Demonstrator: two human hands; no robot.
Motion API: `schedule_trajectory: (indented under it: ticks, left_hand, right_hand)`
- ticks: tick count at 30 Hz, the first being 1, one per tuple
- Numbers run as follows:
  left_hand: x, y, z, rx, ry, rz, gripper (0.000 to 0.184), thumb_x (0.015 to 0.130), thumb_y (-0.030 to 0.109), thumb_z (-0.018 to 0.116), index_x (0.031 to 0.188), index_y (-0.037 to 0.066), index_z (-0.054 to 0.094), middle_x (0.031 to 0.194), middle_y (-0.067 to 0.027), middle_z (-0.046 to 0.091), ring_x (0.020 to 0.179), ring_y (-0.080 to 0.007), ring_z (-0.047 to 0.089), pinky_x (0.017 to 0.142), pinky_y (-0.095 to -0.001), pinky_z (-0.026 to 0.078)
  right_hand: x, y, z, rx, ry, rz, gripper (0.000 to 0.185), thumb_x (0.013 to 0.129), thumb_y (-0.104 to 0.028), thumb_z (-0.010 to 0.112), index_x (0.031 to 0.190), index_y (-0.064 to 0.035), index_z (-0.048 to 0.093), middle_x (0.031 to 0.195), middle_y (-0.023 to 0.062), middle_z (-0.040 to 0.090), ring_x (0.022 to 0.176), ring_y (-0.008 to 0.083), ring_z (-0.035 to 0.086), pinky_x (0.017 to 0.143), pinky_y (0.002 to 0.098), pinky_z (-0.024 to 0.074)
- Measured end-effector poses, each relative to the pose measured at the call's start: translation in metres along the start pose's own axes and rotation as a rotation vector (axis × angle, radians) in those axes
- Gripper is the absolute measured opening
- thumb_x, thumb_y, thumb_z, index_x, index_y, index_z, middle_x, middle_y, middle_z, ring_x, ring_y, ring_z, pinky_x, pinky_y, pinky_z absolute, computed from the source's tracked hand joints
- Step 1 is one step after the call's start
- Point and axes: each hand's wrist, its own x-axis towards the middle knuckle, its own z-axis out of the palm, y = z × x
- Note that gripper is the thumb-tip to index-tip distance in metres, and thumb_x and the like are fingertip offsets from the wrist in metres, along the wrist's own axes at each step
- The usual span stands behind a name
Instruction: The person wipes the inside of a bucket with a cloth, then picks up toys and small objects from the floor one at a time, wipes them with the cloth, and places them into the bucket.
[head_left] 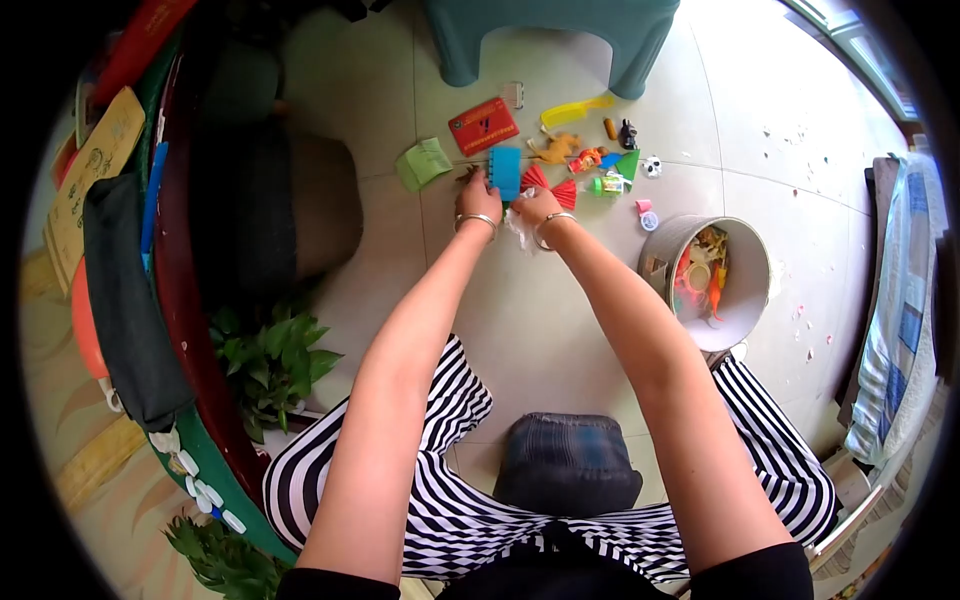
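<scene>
My left hand (478,200) is closed at the left edge of a small blue rectangular piece (505,172) with a notched side. A small brown thing shows at its fingertips, too unclear to name. Beside it, my right hand (541,205) pinches a crumpled white wrapper (519,232) that hangs below the fingers. A pleated red paper bow (557,188) lies just past my right hand. Close by on the floor are a green paper (424,163), a red booklet (483,126), an orange toy animal (556,148), a yellow comb-like piece (575,111) and a small green-labelled bottle (607,185).
A round bin (749,300) with scraps inside stands right of my arms. A green plastic stool (555,12) is at the far side. Leafy plants (270,360) and a dark padded seat (325,205) are on the left. Small scraps dot the tiles at right.
</scene>
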Motion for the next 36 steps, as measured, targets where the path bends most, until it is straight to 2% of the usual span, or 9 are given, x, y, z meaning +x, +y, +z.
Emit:
schedule_trajectory:
  ticks: [6,12,13,14,16,22,28,30,36]
  left_hand:
    - [-0.009,0.018,-0.005,-0.164,-0.055,-0.124,0.030,0.077,0.021,0.066,0.096,0.000,0.061,0.083,-0.0100,0.066,0.074,-0.0171,0.062,0.069,-0.0299,0.048]
    - [-0.047,0.062,-0.031,-0.383,0.017,0.039,0.022,0.080,0.025,0.065,0.085,0.006,0.057,0.078,-0.0021,0.061,0.071,-0.0132,0.059,0.064,-0.0296,0.049]
    - [-0.069,0.086,-0.046,-0.710,-0.135,-0.228,0.020,0.081,0.026,0.064,0.084,0.010,0.052,0.081,-0.0001,0.058,0.072,-0.0131,0.059,0.062,-0.0316,0.050]
    - [-0.086,0.109,-0.063,-0.713,-0.134,-0.203,0.020,0.081,0.026,0.064,0.084,0.010,0.052,0.081,-0.0001,0.058,0.072,-0.0131,0.059,0.062,-0.0316,0.050]
    - [-0.114,0.142,-0.085,-1.233,-0.243,-0.307,0.020,0.082,0.026,0.064,0.085,0.012,0.050,0.085,-0.0015,0.059,0.077,-0.0126,0.059,0.061,-0.0344,0.050]
    - [-0.186,0.211,-0.141,-1.465,-0.568,-0.112,0.034,0.082,0.034,0.060,0.105,0.010,0.055,0.094,-0.0049,0.062,0.086,-0.0171,0.059,0.078,-0.0321,0.046]
    - [-0.271,0.252,-0.201,-1.469,-1.051,-0.179,0.048,0.081,0.040,0.051,0.115,0.006,0.051,0.110,-0.0104,0.057,0.101,-0.0225,0.054,0.090,-0.0388,0.040]
    - [-0.288,0.256,-0.212,-1.463,-1.108,-0.157,0.050,0.082,0.039,0.048,0.119,0.005,0.048,0.114,-0.0107,0.055,0.102,-0.0237,0.053,0.091,-0.0409,0.039]
    - [-0.292,0.240,-0.202,-1.594,-1.154,-0.249,0.045,0.086,0.038,0.043,0.117,0.005,0.047,0.112,-0.0111,0.054,0.096,-0.0233,0.054,0.084,-0.0433,0.045]
  right_hand:
    - [-0.040,-0.016,-0.021,0.369,-0.047,0.097,0.018,0.070,-0.008,0.059,0.085,0.0024,0.058,0.076,0.0109,0.063,0.064,0.0192,0.060,0.059,0.0317,0.0477]
    - [-0.118,-0.053,-0.073,0.431,0.043,-0.071,0.012,0.073,-0.008,0.059,0.080,0.0014,0.059,0.071,0.0077,0.061,0.059,0.0183,0.058,0.055,0.0299,0.0462]
    - [-0.137,-0.063,-0.085,0.467,0.008,-0.053,0.011,0.074,-0.008,0.059,0.081,0.0013,0.059,0.071,0.0074,0.061,0.059,0.0174,0.058,0.055,0.0294,0.0459]
    - [-0.157,-0.072,-0.096,0.502,-0.026,-0.037,0.011,0.075,-0.007,0.058,0.081,0.0012,0.059,0.072,0.0071,0.061,0.060,0.0164,0.058,0.054,0.0288,0.0455]
    - [-0.197,-0.084,-0.116,0.469,-0.023,-0.101,0.010,0.076,-0.007,0.058,0.082,0.0008,0.059,0.073,0.0067,0.061,0.061,0.0148,0.057,0.055,0.0280,0.0453]
    - [-0.311,-0.111,-0.174,0.354,-0.069,-0.323,0.012,0.077,-0.011,0.060,0.082,-0.0008,0.059,0.074,0.0029,0.060,0.064,0.0111,0.056,0.056,0.0252,0.0435]
    - [-0.409,-0.123,-0.201,0.313,-0.210,-0.355,0.014,0.079,-0.013,0.061,0.087,-0.0022,0.058,0.078,0.0025,0.059,0.067,0.0079,0.054,0.063,0.0223,0.0440]
    - [-0.419,-0.115,-0.204,0.341,-0.259,-0.550,0.020,0.079,-0.012,0.062,0.094,-0.0016,0.056,0.082,0.0027,0.058,0.070,0.0069,0.053,0.065,0.0208,0.0442]
    - [-0.401,-0.113,-0.231,0.358,-0.050,-0.464,0.048,0.088,-0.043,0.037,0.095,0.0023,0.051,0.083,0.0124,0.055,0.081,0.0191,0.050,0.077,0.0307,0.0399]
